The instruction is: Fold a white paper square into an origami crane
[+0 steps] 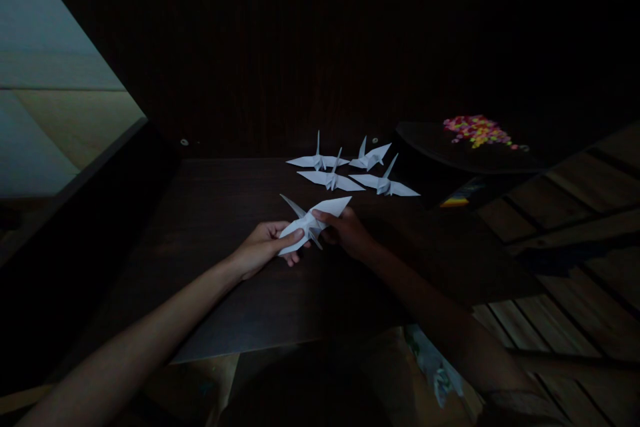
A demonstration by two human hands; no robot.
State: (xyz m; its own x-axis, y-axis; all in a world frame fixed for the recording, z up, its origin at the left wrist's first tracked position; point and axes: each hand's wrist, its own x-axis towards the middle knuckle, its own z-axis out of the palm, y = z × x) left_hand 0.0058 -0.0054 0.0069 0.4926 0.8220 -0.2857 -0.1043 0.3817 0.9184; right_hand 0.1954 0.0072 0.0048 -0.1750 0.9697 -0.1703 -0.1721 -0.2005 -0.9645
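Note:
A white folded paper crane is held between my two hands above the dark desk top. My left hand pinches its near left wing, thumb on top and fingers beneath. On the other wing, my right hand grips with the thumb laid over the paper close to the body; its other fingers are mostly hidden. Several more white paper cranes stand on the desk just beyond my hands, among them one at the back left and one at the front right.
A dark panel rises behind the desk. On a rounded shelf to the right lies a pile of small colourful pieces. Wooden slats fill the lower right, and a whitish crumpled thing lies below the desk's front edge.

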